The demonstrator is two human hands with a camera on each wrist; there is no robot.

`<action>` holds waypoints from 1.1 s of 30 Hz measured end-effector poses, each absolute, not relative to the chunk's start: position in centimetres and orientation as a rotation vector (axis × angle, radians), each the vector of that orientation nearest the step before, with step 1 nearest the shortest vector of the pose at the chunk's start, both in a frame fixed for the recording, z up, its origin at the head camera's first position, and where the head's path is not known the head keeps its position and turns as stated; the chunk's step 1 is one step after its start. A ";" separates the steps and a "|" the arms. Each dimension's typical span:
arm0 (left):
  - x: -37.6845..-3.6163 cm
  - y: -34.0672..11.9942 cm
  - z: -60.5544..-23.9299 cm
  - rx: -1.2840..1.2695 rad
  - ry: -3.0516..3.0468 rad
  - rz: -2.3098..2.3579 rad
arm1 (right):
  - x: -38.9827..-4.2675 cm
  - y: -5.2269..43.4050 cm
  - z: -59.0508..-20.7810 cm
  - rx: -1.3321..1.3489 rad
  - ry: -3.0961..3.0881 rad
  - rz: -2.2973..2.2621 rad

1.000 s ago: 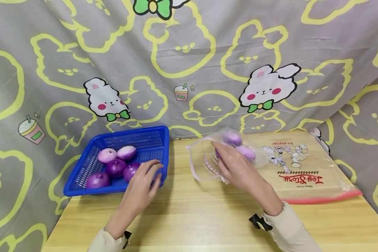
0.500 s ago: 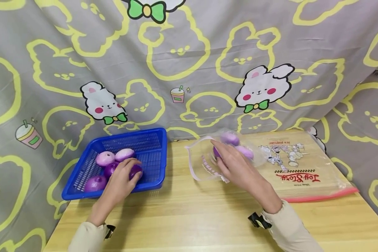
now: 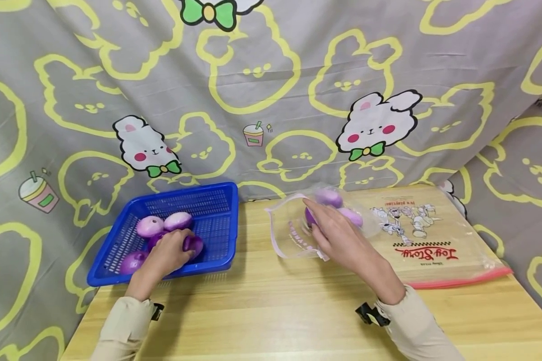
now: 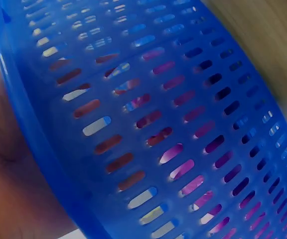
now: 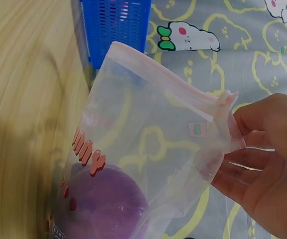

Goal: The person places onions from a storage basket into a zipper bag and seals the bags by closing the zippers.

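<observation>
In the head view my left hand [image 3: 169, 253] is down inside a blue plastic basket [image 3: 230, 250], its fingers and thumb curled round a red onion [image 3: 195, 245]. Several more onions lie about it, among them a paler onion [image 3: 178, 221]. The basket's slotted wall [image 4: 148, 119] hides most of that grasp in the left wrist view. On the right, my right hand [image 3: 339, 235] pinches the rim of a clear zip bag [image 3: 286, 235], holding its mouth spread toward the basket. Purple onions [image 5: 106, 204] sit inside the bag.
A larger clear bag with cartoon print [image 3: 433, 240] and a red edge lies flat on the wooden table [image 3: 271, 311] at the right. A grey patterned curtain [image 3: 298, 90] hangs directly behind the table.
My left hand has moved left from the basket's right side and down onto the onions, closing round one. The right hand keeps its hold on the bag.
</observation>
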State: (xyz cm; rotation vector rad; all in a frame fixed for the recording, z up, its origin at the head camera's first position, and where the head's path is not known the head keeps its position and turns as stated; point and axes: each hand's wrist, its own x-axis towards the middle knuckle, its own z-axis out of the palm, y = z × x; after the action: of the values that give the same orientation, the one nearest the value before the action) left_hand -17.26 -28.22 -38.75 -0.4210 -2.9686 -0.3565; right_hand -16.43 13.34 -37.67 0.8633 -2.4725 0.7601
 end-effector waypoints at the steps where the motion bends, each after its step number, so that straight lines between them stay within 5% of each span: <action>1: -17.4 -28.3 -38.8 -0.432 -2.958 -0.350 | -16.4 13.4 -37.7 0.863 -2.471 0.762; 33: -18.5 -29.4 -39.6 -0.496 -2.905 -0.413 | -16.3 13.3 -37.4 0.832 -2.505 0.761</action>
State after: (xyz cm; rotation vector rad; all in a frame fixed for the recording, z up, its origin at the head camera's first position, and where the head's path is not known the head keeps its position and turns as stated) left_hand -18.49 -29.42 -39.64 -0.4957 -2.9050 -0.4128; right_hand -16.32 13.32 -37.37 0.8325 -2.5050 0.7611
